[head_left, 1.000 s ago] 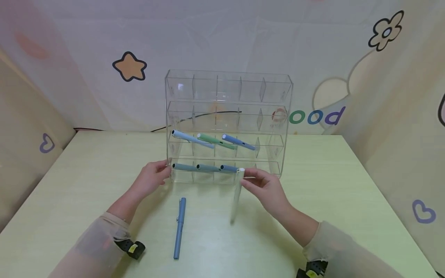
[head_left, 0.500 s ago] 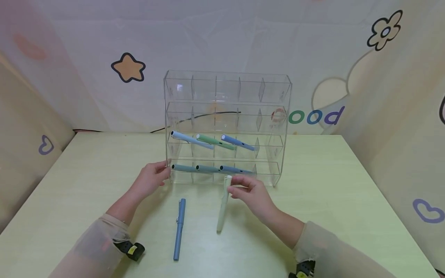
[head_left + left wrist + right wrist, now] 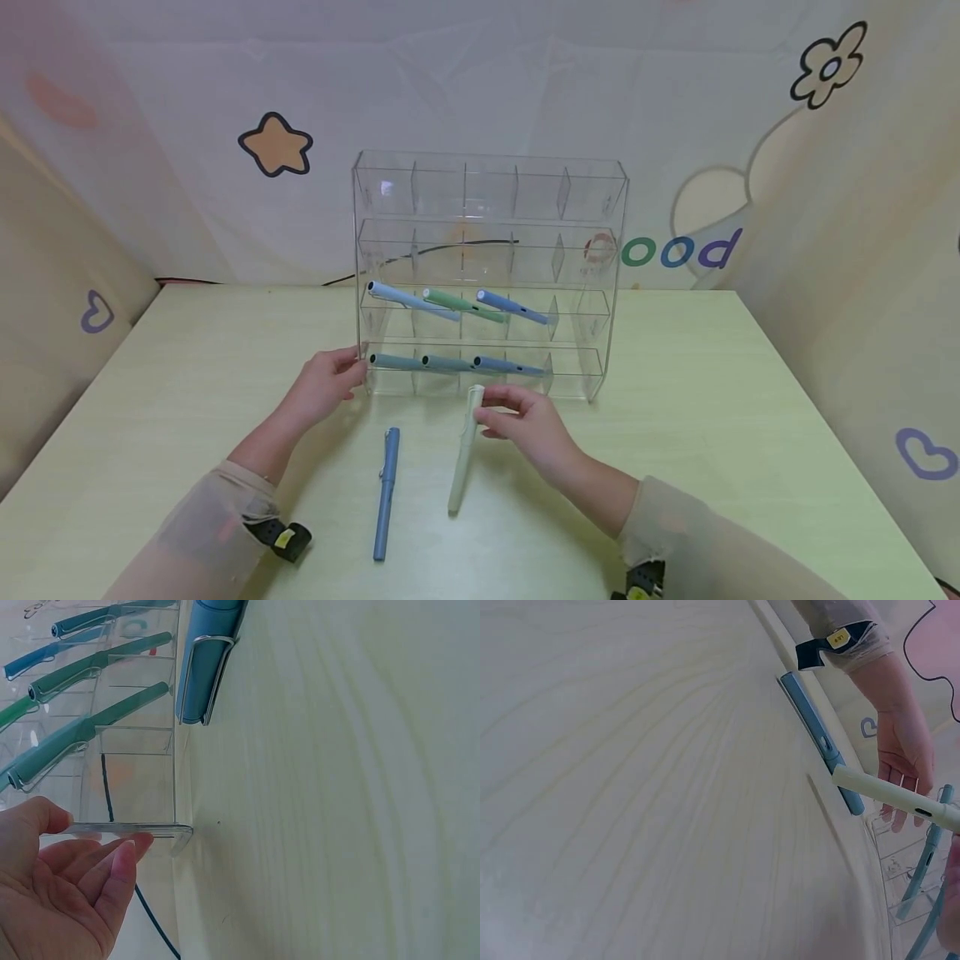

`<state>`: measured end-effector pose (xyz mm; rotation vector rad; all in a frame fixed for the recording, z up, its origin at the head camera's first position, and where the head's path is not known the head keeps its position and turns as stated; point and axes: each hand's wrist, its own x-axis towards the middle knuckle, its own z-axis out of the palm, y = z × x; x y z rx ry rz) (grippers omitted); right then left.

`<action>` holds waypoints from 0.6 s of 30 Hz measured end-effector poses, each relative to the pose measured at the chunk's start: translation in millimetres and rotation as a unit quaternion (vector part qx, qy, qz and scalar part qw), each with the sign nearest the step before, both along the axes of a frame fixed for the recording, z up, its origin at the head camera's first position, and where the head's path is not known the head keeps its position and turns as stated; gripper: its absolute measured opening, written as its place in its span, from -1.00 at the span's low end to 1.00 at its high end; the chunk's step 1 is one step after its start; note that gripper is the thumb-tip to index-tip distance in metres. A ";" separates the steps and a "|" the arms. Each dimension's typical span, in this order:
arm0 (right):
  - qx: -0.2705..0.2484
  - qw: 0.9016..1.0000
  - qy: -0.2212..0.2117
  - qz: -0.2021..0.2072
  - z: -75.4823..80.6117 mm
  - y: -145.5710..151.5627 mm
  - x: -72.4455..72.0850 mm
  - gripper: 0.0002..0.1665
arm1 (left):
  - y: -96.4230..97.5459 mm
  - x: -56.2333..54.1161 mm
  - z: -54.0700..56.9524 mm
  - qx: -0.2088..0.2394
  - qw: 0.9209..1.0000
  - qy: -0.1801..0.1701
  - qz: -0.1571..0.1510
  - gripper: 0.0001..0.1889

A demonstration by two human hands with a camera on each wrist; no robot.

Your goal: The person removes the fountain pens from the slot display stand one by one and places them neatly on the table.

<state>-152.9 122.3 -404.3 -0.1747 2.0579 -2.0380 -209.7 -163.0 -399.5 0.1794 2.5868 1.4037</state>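
Note:
My right hand (image 3: 532,429) pinches a pale green pen (image 3: 465,458) near its upper end, between thumb and fingers. The pen slants, its lower end toward me, in front of the clear pen rack (image 3: 577,362). In the right wrist view the pale pen (image 3: 892,791) crosses in front of the blue pen, and only an edge of the hand (image 3: 951,900) shows. My left hand (image 3: 322,387) grips the rack's left side low down; the left wrist view shows thumb and fingers on either side of the clear panel (image 3: 127,827). A blue pen (image 3: 386,496) lies on the table.
The rack's second tier from the bottom carries a light blue pen (image 3: 412,300), a green pen (image 3: 465,306) and a blue one. Two teal pens (image 3: 395,362) and another blue pen (image 3: 508,366) lie in the bottom tier. A printed cloth (image 3: 480,83) hangs behind.
My right hand has carried the pale green pen leftward and a little toward me, away from the bottom tier's front. The left hand keeps its hold on the rack.

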 end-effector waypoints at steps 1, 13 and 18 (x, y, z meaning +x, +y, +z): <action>0.000 1.000 -0.001 0.000 -0.1 -1.1 0.3 -0.63 | 0.0 0.1 0.2 0.000 1.000 0.000 0.000 -0.50; -0.006 1.000 -0.025 0.008 -9.5 -14.2 -0.5 -0.62 | 0.2 0.1 -1.3 0.002 1.000 0.010 -0.006 -0.48; -0.003 0.999 -0.040 0.001 -11.5 -19.5 -2.4 -0.63 | 0.6 1.0 0.1 0.002 1.000 0.011 -0.006 -0.48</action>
